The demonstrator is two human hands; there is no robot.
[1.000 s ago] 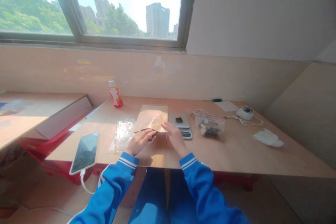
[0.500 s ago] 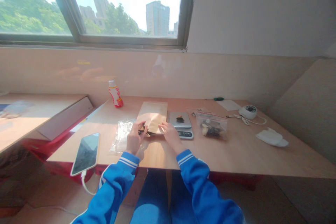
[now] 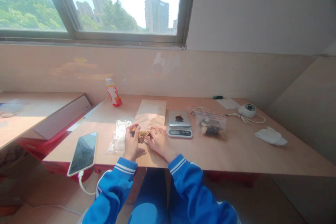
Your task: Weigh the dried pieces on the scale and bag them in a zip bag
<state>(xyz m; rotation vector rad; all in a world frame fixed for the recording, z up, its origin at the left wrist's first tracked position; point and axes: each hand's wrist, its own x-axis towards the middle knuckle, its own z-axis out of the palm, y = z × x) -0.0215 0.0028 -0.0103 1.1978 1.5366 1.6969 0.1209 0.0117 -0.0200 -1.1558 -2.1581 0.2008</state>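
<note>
A flat brown paper bag (image 3: 151,113) lies on the wooden table (image 3: 236,150) in front of me. My left hand (image 3: 131,140) and my right hand (image 3: 158,139) meet at its near edge, fingers pinching the bag's mouth, where a small dark item shows between them. Just right of the bag stands a small silver digital scale (image 3: 179,124) with a dark piece on its plate. Beyond that sits a clear zip bag (image 3: 211,125) filled with dark and pale pieces. An empty clear plastic bag (image 3: 120,134) lies left of my left hand.
A phone (image 3: 83,152) on a white cable lies at the table's left front corner. A red-and-white bottle (image 3: 113,93) stands at the back. At the far right are a round white device (image 3: 246,110) with cord, a white cloth (image 3: 270,136), a paper sheet and a green pen.
Both hands have drawn together at the bag's near edge and now pinch it; a second ago they lay flatter and further apart on it. My view shifted slightly.
</note>
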